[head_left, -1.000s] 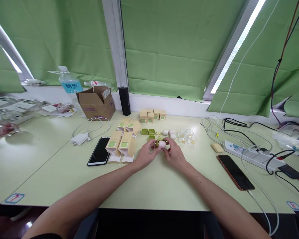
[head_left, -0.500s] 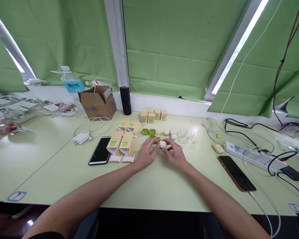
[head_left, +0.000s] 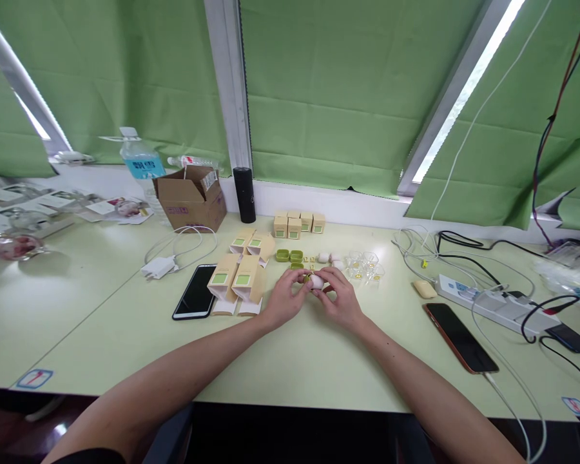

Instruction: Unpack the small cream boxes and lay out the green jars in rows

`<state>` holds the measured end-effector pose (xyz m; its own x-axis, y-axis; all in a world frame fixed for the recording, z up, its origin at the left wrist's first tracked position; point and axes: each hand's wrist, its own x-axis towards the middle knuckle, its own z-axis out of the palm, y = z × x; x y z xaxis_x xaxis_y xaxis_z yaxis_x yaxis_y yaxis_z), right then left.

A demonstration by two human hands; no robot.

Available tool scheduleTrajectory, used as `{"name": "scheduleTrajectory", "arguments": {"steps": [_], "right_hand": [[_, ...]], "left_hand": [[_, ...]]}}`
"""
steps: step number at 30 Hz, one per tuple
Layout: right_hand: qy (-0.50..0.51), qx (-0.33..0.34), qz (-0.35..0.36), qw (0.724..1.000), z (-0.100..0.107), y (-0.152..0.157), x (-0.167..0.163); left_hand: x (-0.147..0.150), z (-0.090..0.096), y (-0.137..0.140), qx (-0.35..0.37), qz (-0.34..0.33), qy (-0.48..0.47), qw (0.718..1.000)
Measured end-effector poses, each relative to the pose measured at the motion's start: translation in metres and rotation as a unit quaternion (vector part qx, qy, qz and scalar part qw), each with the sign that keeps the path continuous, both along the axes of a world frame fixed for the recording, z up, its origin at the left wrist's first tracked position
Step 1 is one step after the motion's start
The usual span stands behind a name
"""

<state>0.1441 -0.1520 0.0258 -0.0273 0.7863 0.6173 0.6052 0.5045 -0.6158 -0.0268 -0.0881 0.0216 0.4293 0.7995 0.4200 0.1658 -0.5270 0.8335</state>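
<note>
My left hand (head_left: 285,299) and my right hand (head_left: 340,301) meet over the middle of the table. Between their fingertips is a small rounded pinkish-white piece (head_left: 316,281). Against its left side, at my left fingers, sits a small green piece (head_left: 307,279), mostly hidden; I cannot tell whether the two are joined. Just beyond my hands lie several green square cups (head_left: 296,255), tiny yellow pieces (head_left: 312,259), more pinkish-white pieces (head_left: 323,258) and clear plastic cups (head_left: 370,259). Open kraft paper boxes (head_left: 247,280) lie left of my left hand.
Small closed kraft boxes (head_left: 294,229) stand near the wall, right of a black cylinder (head_left: 244,195) and a cardboard carton (head_left: 191,203). A dark phone (head_left: 196,293) lies at left. On the right are another phone (head_left: 459,336), a power strip (head_left: 493,306) and loose cables.
The fingers of my right hand have closed further over the top of the pinkish-white piece, so less of it shows. Both hands stay at about the same place.
</note>
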Motion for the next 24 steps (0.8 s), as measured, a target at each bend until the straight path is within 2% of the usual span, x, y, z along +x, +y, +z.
{"name": "scheduleTrajectory", "arguments": {"steps": [10,19,24], "right_hand": [[-0.002,-0.002,0.012,1.000,0.0017,-0.0008,0.0000],[-0.063,0.000,0.011,0.998,0.0022,-0.0003,0.0002],[-0.134,0.030,-0.020,0.990,0.0037,-0.0008,-0.0044]], "left_hand": [[-0.0006,0.0009,-0.0011,0.003,0.004,0.003,1.000],[-0.0018,0.0042,-0.0040,0.081,0.030,0.063,0.994],[-0.0019,0.0052,-0.0027,0.084,0.037,0.082,0.992]]}}
